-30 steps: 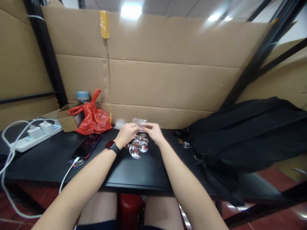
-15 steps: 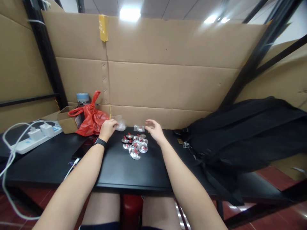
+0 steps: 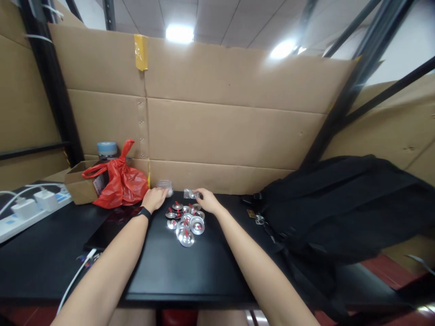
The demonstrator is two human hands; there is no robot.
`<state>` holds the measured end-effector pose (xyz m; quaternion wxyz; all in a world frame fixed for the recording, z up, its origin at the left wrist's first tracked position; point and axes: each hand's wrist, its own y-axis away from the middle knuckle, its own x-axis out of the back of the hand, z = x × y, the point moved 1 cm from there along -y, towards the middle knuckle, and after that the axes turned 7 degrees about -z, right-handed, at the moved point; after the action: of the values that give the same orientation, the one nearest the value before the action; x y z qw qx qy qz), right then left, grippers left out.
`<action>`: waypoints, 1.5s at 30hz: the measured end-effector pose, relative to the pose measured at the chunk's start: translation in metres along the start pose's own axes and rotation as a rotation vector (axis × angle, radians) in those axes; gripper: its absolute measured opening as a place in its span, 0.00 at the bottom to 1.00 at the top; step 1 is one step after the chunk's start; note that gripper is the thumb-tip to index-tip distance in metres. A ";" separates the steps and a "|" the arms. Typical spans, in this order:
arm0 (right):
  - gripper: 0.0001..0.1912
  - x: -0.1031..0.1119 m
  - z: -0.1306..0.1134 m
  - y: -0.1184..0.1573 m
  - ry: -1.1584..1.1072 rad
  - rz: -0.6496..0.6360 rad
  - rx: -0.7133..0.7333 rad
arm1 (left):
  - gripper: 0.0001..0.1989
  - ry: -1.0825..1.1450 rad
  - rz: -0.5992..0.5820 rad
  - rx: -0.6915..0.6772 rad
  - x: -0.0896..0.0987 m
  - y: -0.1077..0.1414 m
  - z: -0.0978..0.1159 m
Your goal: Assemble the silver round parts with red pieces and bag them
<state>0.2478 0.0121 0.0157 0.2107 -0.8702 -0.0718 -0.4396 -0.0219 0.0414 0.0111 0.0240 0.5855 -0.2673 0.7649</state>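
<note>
A heap of several shiny silver metal discs with red parts (image 3: 185, 220) lies on the black table (image 3: 190, 271). My left hand (image 3: 154, 198) rests just left of the heap, its fingertips at a small clear plastic bag (image 3: 165, 184) near the cardboard wall; I cannot tell whether it grips the bag. My right hand (image 3: 205, 200) is behind the heap, fingers pinching a second small clear bag (image 3: 189, 194). A dark watch sits on my left wrist.
A red plastic bag (image 3: 117, 182) lies by a small cardboard box (image 3: 76, 188) and a blue-lidded jar (image 3: 107, 149). A phone (image 3: 108, 226) with a white cable, a white power strip (image 3: 23, 213), and a black backpack (image 3: 340, 203) at the right also sit here.
My hands parted from in front of the discs: the left went left to the bag by the wall, the right settled on the other small bag. The camera tilted up.
</note>
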 end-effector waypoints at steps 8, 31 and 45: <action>0.23 -0.016 0.010 -0.026 0.184 -0.118 -0.052 | 0.24 -0.062 -0.047 0.003 -0.010 0.001 -0.001; 0.12 0.023 -0.054 0.038 -0.514 0.207 0.087 | 0.16 0.856 -0.200 -0.029 0.021 0.013 0.087; 0.19 0.026 -0.064 0.043 -1.013 0.187 -0.083 | 0.34 1.035 -0.297 -0.229 0.024 0.040 0.099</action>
<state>0.2293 -0.0557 0.0571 0.1533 -0.9842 -0.0693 0.0549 0.0438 -0.0425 0.0345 0.3237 0.1580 -0.2168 0.9073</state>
